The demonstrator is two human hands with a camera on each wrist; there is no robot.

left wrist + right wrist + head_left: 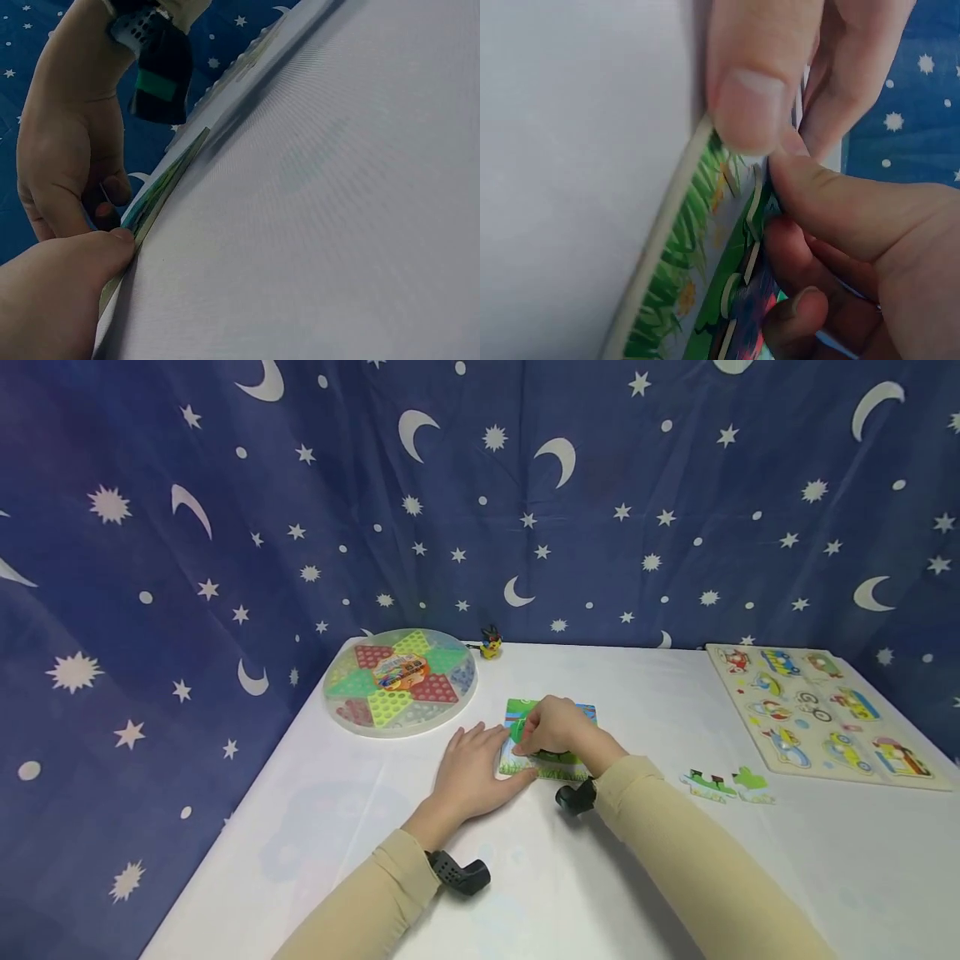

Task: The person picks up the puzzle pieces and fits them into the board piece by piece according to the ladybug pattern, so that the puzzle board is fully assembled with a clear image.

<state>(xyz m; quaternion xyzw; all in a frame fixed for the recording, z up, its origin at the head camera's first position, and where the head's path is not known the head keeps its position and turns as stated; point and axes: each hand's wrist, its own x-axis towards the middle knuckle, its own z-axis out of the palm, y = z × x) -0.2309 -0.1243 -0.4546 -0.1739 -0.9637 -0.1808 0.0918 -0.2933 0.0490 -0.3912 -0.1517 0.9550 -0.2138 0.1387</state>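
Note:
A small wooden jigsaw board [562, 772] with a grassy picture lies flat mid-table, some pieces set in it. My left hand [471, 774] lies along its left side with fingers stretched out, thumb [751, 112] resting on the near-left corner. My right hand [558, 727] is over the board, fingers curled, pinching a puzzle piece at its left part; the fingers hide most of that piece. In the right wrist view, raised piece edges show beside my right thumb [832, 202]. Two loose green puzzle pieces [708, 785] lie to the right of the board.
A round Chinese checkers board [352, 727] lies at the back left. A small yellow-and-black figure [491, 643] stands near the back edge. At the right lies a larger wooden picture puzzle [787, 693]. A blue star-and-moon curtain [480, 468] hangs behind the white table [525, 893].

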